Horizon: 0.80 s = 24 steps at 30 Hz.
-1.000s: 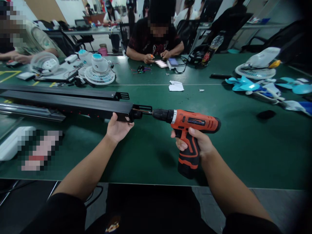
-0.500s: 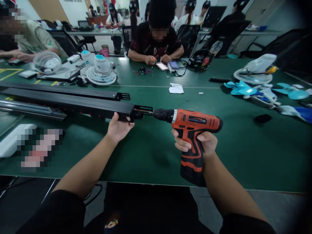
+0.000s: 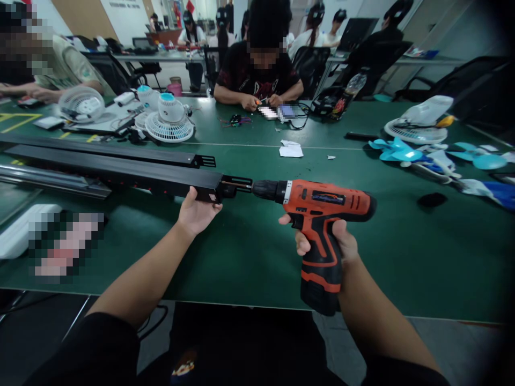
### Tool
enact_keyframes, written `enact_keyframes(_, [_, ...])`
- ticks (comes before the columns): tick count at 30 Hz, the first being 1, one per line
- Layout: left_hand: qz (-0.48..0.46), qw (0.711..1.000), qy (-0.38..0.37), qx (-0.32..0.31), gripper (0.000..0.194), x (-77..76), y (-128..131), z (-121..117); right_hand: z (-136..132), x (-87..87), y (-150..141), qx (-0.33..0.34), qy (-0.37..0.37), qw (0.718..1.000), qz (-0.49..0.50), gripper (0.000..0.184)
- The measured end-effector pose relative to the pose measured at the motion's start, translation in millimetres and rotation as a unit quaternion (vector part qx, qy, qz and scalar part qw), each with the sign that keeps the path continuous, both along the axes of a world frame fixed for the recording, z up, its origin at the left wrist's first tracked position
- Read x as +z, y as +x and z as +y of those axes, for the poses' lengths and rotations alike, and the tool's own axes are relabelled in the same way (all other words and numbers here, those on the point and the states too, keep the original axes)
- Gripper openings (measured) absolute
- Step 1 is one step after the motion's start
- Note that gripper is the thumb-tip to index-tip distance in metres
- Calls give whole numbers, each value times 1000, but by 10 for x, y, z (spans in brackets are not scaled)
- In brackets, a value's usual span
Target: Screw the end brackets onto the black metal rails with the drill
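Observation:
My left hand [image 3: 199,213] grips the near end of a long black rectangular housing [image 3: 161,174] from below, thumb on its front side. A slotted black bracket [image 3: 241,182] sticks out of that end. In my right hand [image 3: 346,241] is an orange and black cordless drill [image 3: 330,201], held by its handle with the index finger out near the trigger. The drill points left, its chuck [image 3: 263,188] close to the bracket. A thin bit runs from the chuck toward the housing's end; where its tip sits I cannot make out.
A second black housing [image 3: 153,154] lies behind the first, and shiny metal strips [image 3: 56,179] lie in front. White fans [image 3: 169,126] stand at the back left. Blue fan blades [image 3: 396,150] lie at right. A person [image 3: 257,69] works across the green table [image 3: 241,257].
The drill's rear and battery have shifted slightly right and down, while its chuck stays near the bracket. My right index finger has straightened away from the trigger. My left hand keeps its hold.

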State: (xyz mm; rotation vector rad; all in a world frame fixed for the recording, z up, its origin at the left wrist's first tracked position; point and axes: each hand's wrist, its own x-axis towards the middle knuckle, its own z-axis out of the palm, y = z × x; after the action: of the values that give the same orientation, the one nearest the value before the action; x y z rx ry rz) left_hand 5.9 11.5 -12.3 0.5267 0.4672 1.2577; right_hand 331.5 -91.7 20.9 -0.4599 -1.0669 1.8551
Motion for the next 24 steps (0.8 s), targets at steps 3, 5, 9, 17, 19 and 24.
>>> enact_keyframes(3, [-5, 1000, 7, 0, 29, -12, -7, 13, -19, -14, 9, 18, -23, 1000, -11, 76])
enact_keyframes(5, [-8, 1000, 10, -1, 29, -19, -11, 20, -24, 1, -13, -3, -33, 999, -13, 76])
enact_keyframes(9, [-1, 1000, 5, 4, 29, -17, -8, 21, 1, 17, -73, -33, -52, 998, -30, 76])
enact_keyframes(17, [10, 1000, 16, 9, 30, -36, -15, 38, 66, -11, -111, -1, -45, 999, -1, 63])
enact_keyframes(19, [12, 1000, 19, 8, 32, -45, -20, 44, 67, 2, -117, -12, -43, 999, 9, 58])
enact_keyframes(24, [12, 1000, 16, 14, 33, -59, -13, 50, 50, 51, -130, -37, -34, 999, 19, 58])
